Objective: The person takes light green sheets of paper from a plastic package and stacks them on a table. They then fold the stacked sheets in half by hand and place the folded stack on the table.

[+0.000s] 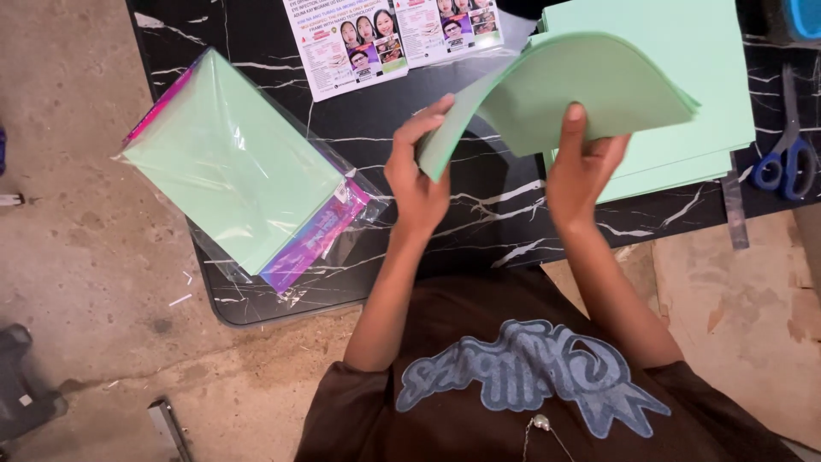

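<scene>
Item: green sheet bundle [564, 94], lifted above the table's [479, 231] near edge, bowed into an arch.
Left hand [419, 180]: pinching the bundle's left edge, thumb on top.
Right hand [586, 167]: fingers closed on the lower edge, thumb up the face.
Handling: judged light, flexible, creases readily; grip both opposite edges.
Nearby: green stack [684, 77] beneath; bagged paper pack [239, 162] at left edge; scissors [791, 154] right.
</scene>
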